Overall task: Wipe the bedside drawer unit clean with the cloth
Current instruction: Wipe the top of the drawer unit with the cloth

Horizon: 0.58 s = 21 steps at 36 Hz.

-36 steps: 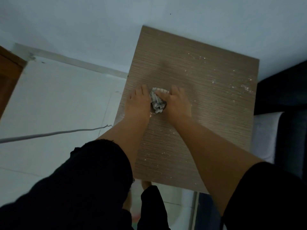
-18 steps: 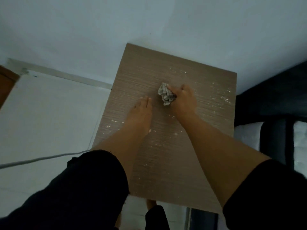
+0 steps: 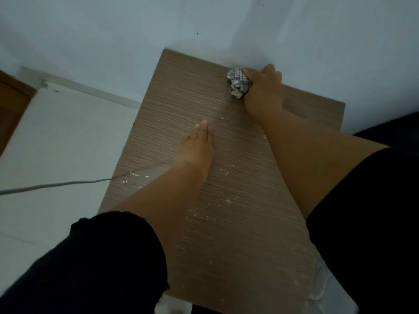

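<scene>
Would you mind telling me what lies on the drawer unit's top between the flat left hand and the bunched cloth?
In the head view, only bare wood-grain top of the drawer unit lies between the left hand and the cloth; the white specks sit nearer the camera.

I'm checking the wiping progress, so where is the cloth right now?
In the head view, the cloth is bunched in the right hand at the far edge of the drawer unit top, against the wall.

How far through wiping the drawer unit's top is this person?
Partway. The far strip of the drawer unit top looks free of specks. The right hand grips the bunched cloth at the wall edge; the left hand rests flat. White specks near the front are left.
</scene>
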{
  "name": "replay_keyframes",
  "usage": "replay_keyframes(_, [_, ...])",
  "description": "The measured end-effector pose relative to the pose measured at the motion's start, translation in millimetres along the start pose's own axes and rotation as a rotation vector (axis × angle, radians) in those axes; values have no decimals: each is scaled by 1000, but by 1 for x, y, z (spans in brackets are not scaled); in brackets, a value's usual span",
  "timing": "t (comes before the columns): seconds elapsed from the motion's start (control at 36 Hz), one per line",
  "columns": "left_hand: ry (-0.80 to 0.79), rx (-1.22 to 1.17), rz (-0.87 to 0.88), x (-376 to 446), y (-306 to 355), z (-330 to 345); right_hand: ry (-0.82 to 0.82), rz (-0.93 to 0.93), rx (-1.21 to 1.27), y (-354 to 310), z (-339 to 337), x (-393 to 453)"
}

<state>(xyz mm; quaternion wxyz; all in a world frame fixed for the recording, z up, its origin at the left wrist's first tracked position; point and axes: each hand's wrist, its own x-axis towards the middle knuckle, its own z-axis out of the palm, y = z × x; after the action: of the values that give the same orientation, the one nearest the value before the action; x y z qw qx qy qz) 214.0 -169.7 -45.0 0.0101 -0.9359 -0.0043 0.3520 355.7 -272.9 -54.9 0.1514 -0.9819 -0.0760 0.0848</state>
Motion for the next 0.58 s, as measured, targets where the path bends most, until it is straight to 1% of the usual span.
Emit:
replay_keyframes(0.08, [8, -2, -1, 1, -1, 3, -35, -10, -30, 1, 4, 9])
replay_keyframes(0.19, [15, 8, -4, 1, -1, 4, -40, -50, -30, 2, 6, 15])
replay_keyframes(0.36, [6, 30, -17, -3, -3, 3, -117, -121, -21, 0, 5, -1])
replay_keyframes(0.42, [11, 0, -35, -6, -3, 2, -121, -148, -27, -2, 8, -13])
replay_keyframes(0.5, [51, -87, -79, -13, -2, 2, -140, -141, -19, -6, 12, -38])
replay_keyframes(0.58, [94, -171, -121, -19, -2, 7, -156, -178, -69, -11, 18, -69])
